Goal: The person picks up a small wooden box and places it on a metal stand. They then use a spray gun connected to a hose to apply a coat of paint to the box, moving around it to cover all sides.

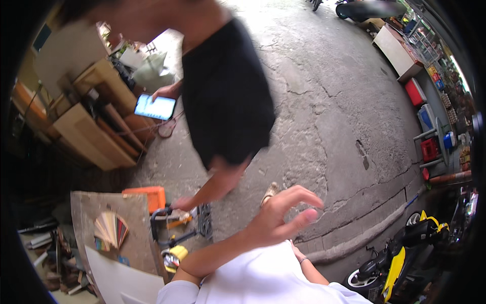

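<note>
My left hand (286, 215) is raised in front of my white shirt (258, 273). Its fingers are bent, the thumb stands apart from them, and nothing is between them. My right hand (297, 250) is low against the side of the shirt, with a bracelet at the wrist. The shirt hides most of its fingers. Close in front, a person in a black shirt (225, 96) holds a lit phone (155, 107) in one hand. The person's other hand (183, 203) reaches to a dark tubular handle (161, 212) beside an orange crate (152, 196).
On the left, a worn board (126, 253) bears a fan of colour samples (110, 229) and a white sheet (109, 276). Wooden panels (93, 136) lean behind. A yellow and black motorbike (397, 266) stands at lower right, a red cooler box (415, 91) farther back. The concrete floor (334, 126) is cracked.
</note>
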The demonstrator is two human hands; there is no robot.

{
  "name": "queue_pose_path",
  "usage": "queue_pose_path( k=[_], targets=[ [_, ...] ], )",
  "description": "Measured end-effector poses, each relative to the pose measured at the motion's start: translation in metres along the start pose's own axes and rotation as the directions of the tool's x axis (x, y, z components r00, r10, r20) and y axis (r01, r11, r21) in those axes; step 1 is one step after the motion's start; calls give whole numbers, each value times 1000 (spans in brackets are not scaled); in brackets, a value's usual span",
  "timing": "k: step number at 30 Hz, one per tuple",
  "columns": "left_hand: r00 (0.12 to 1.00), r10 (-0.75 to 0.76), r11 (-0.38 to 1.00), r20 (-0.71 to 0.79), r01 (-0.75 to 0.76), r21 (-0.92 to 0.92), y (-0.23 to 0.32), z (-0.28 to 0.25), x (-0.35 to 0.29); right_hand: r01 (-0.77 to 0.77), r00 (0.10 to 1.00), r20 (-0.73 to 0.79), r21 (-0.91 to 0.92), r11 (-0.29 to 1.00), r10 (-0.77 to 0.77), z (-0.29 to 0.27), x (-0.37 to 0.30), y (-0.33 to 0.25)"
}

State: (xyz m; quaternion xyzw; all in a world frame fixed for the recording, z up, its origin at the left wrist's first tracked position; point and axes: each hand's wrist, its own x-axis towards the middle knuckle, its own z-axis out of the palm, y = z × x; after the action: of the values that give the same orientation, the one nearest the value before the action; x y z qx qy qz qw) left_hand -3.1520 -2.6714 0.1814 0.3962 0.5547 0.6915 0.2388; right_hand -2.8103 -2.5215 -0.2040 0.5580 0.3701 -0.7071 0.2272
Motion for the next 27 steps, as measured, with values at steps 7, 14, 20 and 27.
queue_pose_path(
  k=[7, 14, 20, 27],
  targets=[
    [796, -523, 826, -305, 562, 50, -214, -33, 79, 27, 999, 32, -819, 574, 0, -41, 37, -321],
    [608, -624, 658, -491, 747, 88, -291, -85, 129, 659, 636, 397, -725, 198, -662, 116, 61, -628],
    [517, -633, 562, -576, 819, 118, -343, -148, 234, 754, 609, 671, -656, 46, -422, 206, 144, -768],
    [501, -589, 585, -634, 806, 93, -379, -295, 394, 421, 877, 417, -906, -37, -240, 150, 235, -868]
  ],
)
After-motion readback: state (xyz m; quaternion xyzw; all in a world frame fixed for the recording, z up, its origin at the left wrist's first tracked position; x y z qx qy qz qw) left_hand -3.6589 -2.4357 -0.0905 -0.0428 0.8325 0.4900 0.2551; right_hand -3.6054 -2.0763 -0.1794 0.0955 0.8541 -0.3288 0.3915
